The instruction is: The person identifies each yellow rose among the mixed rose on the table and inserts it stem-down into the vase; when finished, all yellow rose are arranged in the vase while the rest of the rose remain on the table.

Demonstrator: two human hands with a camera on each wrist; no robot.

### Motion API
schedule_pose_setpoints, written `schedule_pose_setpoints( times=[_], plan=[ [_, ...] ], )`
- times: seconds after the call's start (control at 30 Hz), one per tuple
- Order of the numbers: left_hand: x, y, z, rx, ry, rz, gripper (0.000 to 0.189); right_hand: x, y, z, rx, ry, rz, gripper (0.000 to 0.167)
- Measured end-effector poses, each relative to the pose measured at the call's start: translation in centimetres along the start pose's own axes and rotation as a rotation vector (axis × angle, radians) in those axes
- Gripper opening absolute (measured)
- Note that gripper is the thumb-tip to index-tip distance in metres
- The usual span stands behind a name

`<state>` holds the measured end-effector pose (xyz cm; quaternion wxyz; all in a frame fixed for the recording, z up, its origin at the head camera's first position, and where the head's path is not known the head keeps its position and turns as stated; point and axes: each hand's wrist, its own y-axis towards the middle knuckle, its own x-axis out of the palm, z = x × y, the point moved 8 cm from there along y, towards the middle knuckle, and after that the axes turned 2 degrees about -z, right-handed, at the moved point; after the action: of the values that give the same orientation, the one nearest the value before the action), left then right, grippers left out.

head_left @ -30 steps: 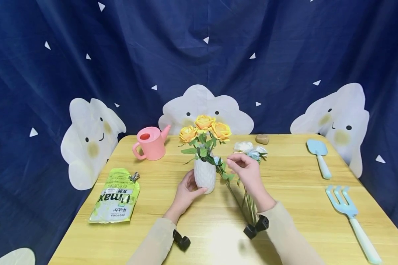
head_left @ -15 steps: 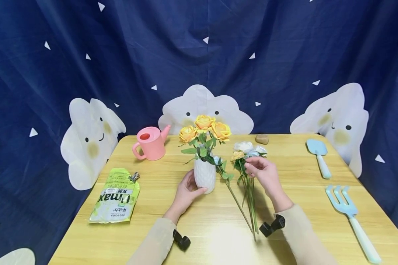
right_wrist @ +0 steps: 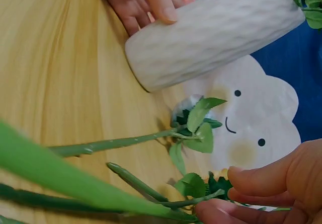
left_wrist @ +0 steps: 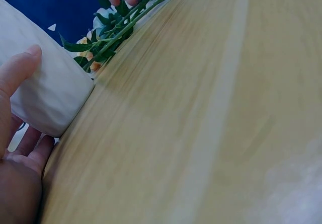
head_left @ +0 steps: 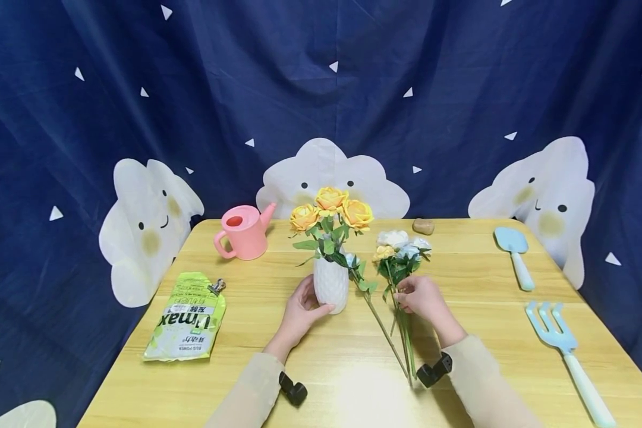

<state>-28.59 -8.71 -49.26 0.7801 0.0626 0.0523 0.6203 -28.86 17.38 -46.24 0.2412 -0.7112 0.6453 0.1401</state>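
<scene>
A white textured vase stands upright with several yellow artificial roses in it. My left hand holds the vase low down, its thumb across the near side. To the right lies a bunch of artificial flowers with white, blue and yellow heads and long green stems. My right hand is at the upper stems, just below the leaves. In the right wrist view its fingertips are right at a thin stem, with a gap between thumb and forefinger. A separate blue flower lies by the vase.
A pink watering can stands at the back left, behind a green-and-white pouch with a binder clip. On the right lie a blue hand shovel and a blue hand fork. A brown stone sits at the back edge.
My right hand has moved away from the vase to the right, over the flower bunch, then down from the heads to the stems. The left hand still holds the vase in place.
</scene>
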Motion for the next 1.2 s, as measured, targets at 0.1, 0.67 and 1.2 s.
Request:
schedule_pose_setpoints(
  times=[0.1,0.67,1.2],
  plan=[
    [0.0,0.1,0.0,-0.004,0.001,-0.002,0.074,0.3,0.3,0.4,0.026,0.018,-0.014,0.027],
    [0.1,0.2,0.2,0.015,0.017,-0.011,0.074,1.3,1.4,1.2,0.079,-0.019,-0.030,0.024],
    [0.1,0.0,0.1,-0.002,0.007,-0.009,0.073,1.9,1.7,1.6,0.113,0.017,-0.034,0.030]
  ],
)
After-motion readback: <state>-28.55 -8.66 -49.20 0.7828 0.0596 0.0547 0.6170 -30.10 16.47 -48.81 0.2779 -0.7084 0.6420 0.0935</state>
